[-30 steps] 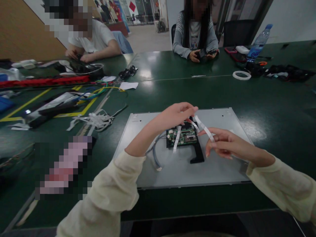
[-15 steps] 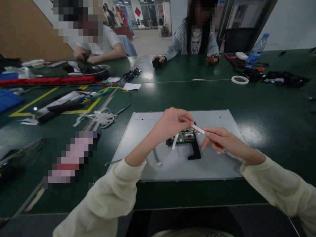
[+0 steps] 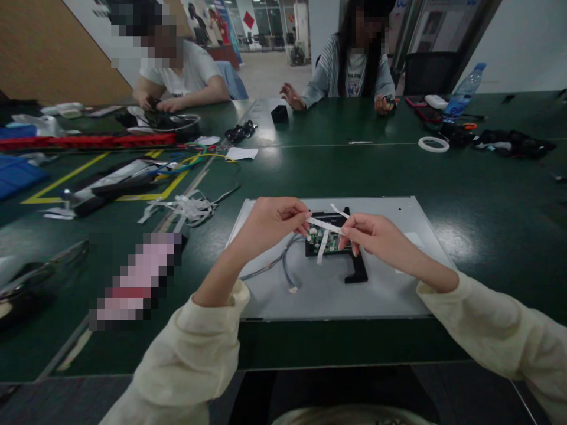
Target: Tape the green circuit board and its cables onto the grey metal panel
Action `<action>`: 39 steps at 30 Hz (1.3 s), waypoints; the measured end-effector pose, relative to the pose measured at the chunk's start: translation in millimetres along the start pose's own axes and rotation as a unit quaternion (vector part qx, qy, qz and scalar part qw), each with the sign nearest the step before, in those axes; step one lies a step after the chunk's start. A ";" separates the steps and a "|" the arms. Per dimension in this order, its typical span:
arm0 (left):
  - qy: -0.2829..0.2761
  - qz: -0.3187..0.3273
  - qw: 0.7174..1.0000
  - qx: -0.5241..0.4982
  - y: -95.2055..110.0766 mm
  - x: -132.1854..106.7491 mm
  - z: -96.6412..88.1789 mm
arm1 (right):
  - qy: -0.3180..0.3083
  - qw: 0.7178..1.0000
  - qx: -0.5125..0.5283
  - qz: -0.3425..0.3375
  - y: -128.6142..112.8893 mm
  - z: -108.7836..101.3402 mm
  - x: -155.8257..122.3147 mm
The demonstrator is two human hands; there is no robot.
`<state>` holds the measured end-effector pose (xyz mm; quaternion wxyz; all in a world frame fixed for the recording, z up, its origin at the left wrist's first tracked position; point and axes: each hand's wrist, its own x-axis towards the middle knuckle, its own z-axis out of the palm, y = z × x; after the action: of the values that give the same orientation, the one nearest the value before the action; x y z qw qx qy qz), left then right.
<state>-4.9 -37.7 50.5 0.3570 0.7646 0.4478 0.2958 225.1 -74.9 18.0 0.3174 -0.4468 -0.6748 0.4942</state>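
Note:
A short strip of white tape is stretched between my two hands, above a green circuit board. My left hand pinches the strip's left end, and my right hand pinches its right end. The board sits in a black bracket on a light grey panel. Another white strip hangs over the board's front edge, and one more shows behind my fingers. Grey cables run left from the board. My hands cover part of the board.
Left of the panel lie a tangle of white strips and a blurred-out pink object. Across the green table, two people sit working. A white tape roll and a water bottle are at the far right.
Both hands have shifted left, the left one further, and the strip between them shows more of its length. Across the table, a person's hand has let go of a black box.

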 end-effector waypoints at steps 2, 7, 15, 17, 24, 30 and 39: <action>-0.010 0.011 1.000 0.012 -7.0 -2.8 -6.7 | -0.001 1.000 -0.016 -0.011 -1.0 5.4 3.8; -0.010 0.022 1.000 0.019 -20.5 -7.1 -12.1 | 0.003 1.000 0.026 -0.003 -1.7 15.0 4.0; -0.005 0.112 0.970 0.215 8.0 -31.7 46.9 | 0.100 0.993 -0.051 0.031 23.2 -14.1 -28.8; -0.024 0.124 0.959 0.255 11.9 -38.0 64.8 | 0.106 0.988 -0.105 0.040 32.8 -15.0 -39.7; -0.050 0.121 0.920 0.368 0.0 -40.2 81.8 | 0.129 0.965 -0.228 0.023 43.8 -2.1 -47.1; -0.085 0.157 0.887 0.426 0.3 -43.9 83.1 | 0.119 0.953 -0.276 0.020 45.8 2.0 -45.6; -0.085 0.160 0.900 0.396 0.6 -44.0 79.5 | 0.162 0.948 -0.273 0.001 46.1 1.0 -50.5</action>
<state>38.2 -99.7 -0.2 0.0093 0.9263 0.3679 0.0814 257.7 -116.3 -25.4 0.2880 -0.5915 -0.7225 0.2124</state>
